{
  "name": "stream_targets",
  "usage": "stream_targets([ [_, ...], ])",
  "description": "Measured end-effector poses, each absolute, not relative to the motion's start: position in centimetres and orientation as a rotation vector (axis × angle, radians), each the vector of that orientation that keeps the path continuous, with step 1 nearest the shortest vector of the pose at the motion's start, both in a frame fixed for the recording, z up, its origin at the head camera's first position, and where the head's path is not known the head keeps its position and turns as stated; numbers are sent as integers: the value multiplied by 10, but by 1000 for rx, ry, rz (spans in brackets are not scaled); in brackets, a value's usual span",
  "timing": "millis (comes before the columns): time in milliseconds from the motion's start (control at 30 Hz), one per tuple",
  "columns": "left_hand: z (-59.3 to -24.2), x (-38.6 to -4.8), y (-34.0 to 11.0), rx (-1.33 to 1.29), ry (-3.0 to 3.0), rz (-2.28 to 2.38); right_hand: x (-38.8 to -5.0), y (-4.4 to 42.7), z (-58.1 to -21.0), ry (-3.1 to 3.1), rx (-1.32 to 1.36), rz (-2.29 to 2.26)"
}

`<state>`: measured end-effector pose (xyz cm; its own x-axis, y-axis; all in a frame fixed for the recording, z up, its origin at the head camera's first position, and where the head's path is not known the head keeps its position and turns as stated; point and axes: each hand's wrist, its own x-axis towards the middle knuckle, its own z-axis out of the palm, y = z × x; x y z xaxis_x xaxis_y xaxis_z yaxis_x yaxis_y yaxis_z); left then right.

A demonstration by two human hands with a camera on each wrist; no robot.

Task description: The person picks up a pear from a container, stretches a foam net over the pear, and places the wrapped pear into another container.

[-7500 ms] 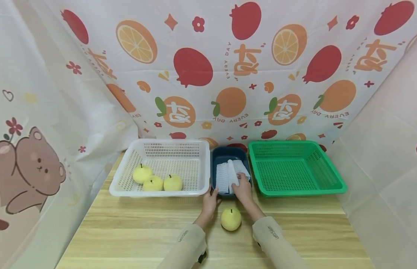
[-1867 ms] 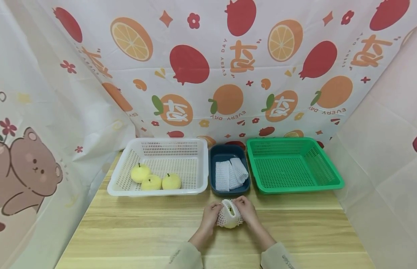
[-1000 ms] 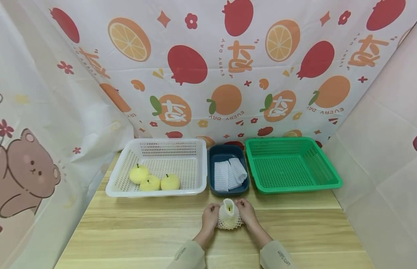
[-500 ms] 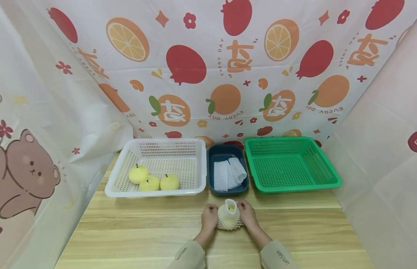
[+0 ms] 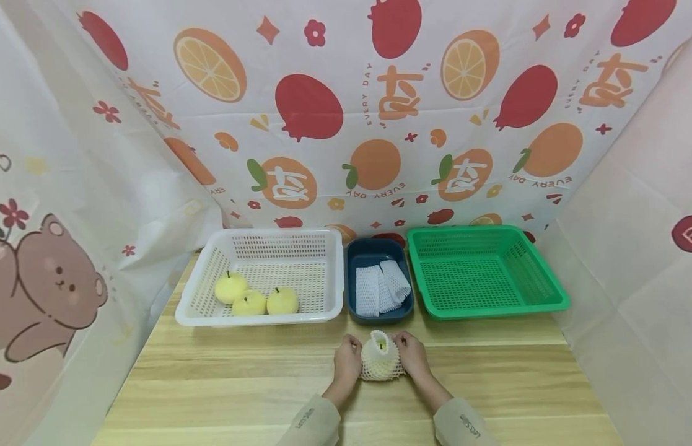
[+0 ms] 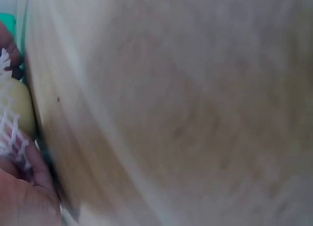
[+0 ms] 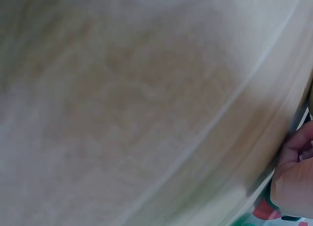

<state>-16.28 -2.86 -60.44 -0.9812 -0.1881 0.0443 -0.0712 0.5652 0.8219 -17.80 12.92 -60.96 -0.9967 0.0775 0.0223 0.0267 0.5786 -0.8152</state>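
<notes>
A yellow pear stands upright on the table, wrapped in a white foam net sleeve. The sleeve's top rises like a collar round the dark stem, and its flared lower edge comes down near the tabletop. On the left side, my left hand pinches the net. My right hand pinches it on the opposite side. In the left wrist view the mesh runs over the left fingers, with part of the pear's skin bare. The right wrist view shows only part of the right hand, at its right edge.
Behind the hands, a dark blue bin holds several folded foam net sleeves. A white basket with three pears stands left of it. To its right is a green basket. Printed cloth hangs behind.
Earlier, my right hand gripped a net sleeve in the blue bin while the pear stood bare. Now that sleeve surrounds the pear, pulled lower down its sides. In the last half second the hands barely move.
</notes>
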Motion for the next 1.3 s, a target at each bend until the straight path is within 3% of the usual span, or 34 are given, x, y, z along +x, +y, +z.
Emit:
stream_targets([
  [367,-594,-162,-32,25,-2758,-1076,-177,133,-607,-2785,-67,1325],
  [567,-587,-159,-35,98,-2541,-1701,-176,132,-609,-2786,-72,1335],
  [800,-570,-136,-33,-146,-2109,-2439,-177,131,-611,-2772,-62,1351],
  [1033,-577,-129,-24,-311,-2597,-1946,-177,130,-610,-2776,-67,1358],
  [1300,-592,-134,-21,-350,-2623,-1691,-176,129,-607,-2816,-74,1226],
])
